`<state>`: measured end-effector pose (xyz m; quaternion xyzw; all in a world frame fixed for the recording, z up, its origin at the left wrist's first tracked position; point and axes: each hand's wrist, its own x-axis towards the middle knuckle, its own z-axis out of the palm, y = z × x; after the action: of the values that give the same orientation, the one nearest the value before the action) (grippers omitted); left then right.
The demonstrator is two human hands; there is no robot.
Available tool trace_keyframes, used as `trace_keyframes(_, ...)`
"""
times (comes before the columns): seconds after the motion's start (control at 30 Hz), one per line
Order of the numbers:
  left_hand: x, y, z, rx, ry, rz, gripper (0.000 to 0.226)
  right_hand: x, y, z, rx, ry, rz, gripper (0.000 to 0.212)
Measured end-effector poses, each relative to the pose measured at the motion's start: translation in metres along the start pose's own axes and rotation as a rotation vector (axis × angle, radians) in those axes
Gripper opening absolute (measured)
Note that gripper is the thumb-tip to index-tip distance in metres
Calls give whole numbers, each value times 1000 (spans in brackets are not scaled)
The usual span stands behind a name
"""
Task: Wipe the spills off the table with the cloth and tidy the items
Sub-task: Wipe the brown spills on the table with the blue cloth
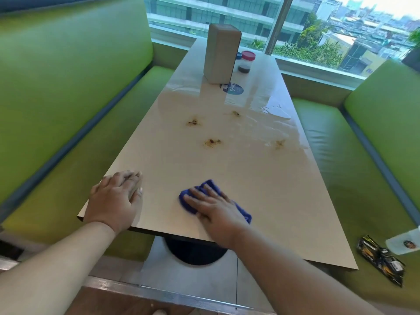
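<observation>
From the head camera, the right hand [216,208] lies flat with fingers spread, pressing a soft, crumpled blue cloth [210,186] onto the smooth, glossy beige table [227,173] near its close edge. The left hand [116,198] rests palm-down beside it, fingers together. Four brown, speckled spills [211,142] dot the middle. Farther off stand a tall beige block [221,53], a red-lidded jar [247,56] and a round blue sticker [235,89], its white lettering unreadable.
</observation>
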<state>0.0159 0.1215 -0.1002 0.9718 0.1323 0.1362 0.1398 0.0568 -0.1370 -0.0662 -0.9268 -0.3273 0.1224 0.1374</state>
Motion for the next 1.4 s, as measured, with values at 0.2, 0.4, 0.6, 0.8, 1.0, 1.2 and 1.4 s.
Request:
trace_keyframes(0.2,1,-1,0,-6,-5,14,59,-23,68,-8,65,74,33,46)
trace_keyframes(0.4,1,-2,1,-21,0,4,52,-12,93,-22,-14,179,407,47)
trace_keyframes(0.6,2,-1,2,2,-24,8,55,3,6,-2,10,56,8,48)
trace_keyframes(0.8,4,-1,0,-1,-51,13,58,29,8,-5,37,-36,-125,46)
trace_keyframes(1.0,10,-8,-6,7,-78,110,55,32,-8,-3,8,-55,-124,47)
trace_keyframes(1.2,43,-18,-14,-134,-69,172,50,39,-25,2,14,-109,-267,45)
trace_keyframes(1.4,70,-14,-2,-87,-120,91,58,84,-23,-10,16,-71,-80,46)
